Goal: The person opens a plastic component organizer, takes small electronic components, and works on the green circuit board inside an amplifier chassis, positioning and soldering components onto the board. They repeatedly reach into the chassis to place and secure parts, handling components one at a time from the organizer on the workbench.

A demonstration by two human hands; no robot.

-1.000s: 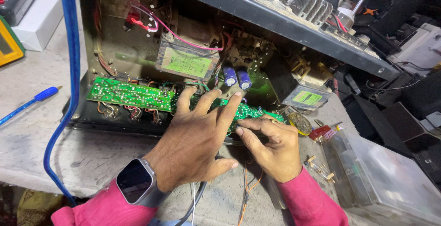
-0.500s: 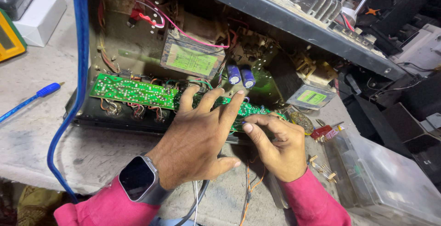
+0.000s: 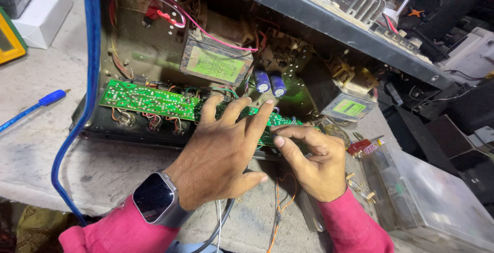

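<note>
While the left hand [image 3: 218,147] lies spread on the long green circuit board [image 3: 149,101] at the open metal chassis's [image 3: 95,124] front edge, the right hand [image 3: 314,160] pinches its end; flexing may crack solder joints.

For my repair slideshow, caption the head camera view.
Both hands, left and right, press on the long green circuit board inside an opened metal chassis.

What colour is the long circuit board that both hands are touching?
Green: the long circuit board under the left hand and right hand, head view.

Circuit board [image 3: 149,100] left of hands [image 3: 267,150]
</note>
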